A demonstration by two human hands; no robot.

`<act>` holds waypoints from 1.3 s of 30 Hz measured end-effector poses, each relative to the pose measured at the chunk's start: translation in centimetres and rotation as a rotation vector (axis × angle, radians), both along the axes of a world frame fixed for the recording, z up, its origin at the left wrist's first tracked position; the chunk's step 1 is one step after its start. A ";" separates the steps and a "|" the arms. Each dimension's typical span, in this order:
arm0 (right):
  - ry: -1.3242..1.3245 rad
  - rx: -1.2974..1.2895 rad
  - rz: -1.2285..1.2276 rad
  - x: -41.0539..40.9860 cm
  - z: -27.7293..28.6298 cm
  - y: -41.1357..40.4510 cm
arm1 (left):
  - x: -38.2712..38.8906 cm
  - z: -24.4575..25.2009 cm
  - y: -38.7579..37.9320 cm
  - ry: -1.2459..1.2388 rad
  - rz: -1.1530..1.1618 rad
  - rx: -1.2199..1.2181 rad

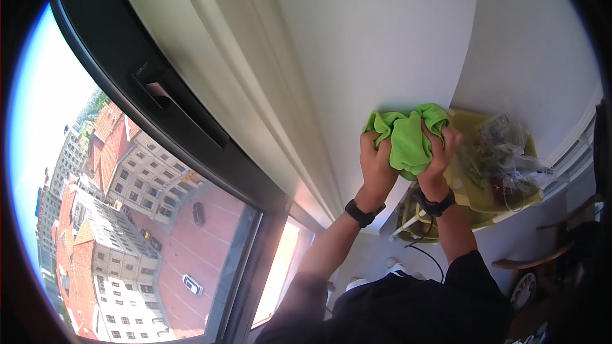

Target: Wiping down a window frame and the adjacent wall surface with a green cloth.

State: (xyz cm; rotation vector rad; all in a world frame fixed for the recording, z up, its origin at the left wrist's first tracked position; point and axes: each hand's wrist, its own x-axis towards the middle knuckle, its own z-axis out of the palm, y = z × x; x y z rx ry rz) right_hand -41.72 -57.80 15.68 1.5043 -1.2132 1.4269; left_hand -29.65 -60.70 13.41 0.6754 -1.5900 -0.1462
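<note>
A bunched green cloth [409,143] is held between both hands in front of the white wall [382,48]. My left hand [377,160] grips its left side, with the fingers partly hidden in the folds. On the right side, my right hand [437,153] has its fingers curled into the cloth. Each wrist wears a black band. Whether the cloth touches the wall cannot be told.
At left is a dark-framed window [239,167] with a handle [179,110]. A yellowish plastic rack [461,196] bearing clear plastic bags [511,157] stands by my right hand. Below it hangs a black cable [432,258]. A wooden chair part [533,263] is at lower right.
</note>
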 end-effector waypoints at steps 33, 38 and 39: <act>-1.258 0.070 1.106 -4.6 -8.6 -3.5 | -5.9 3.7 3.3 -0.557 0.129 -0.338; -1.263 0.246 1.144 -2.7 -8.2 -0.4 | -3.8 0.3 3.8 -0.643 0.070 -0.277; -1.251 0.309 1.097 -2.3 -7.7 0.5 | -3.3 -0.8 3.6 -0.610 0.071 -0.282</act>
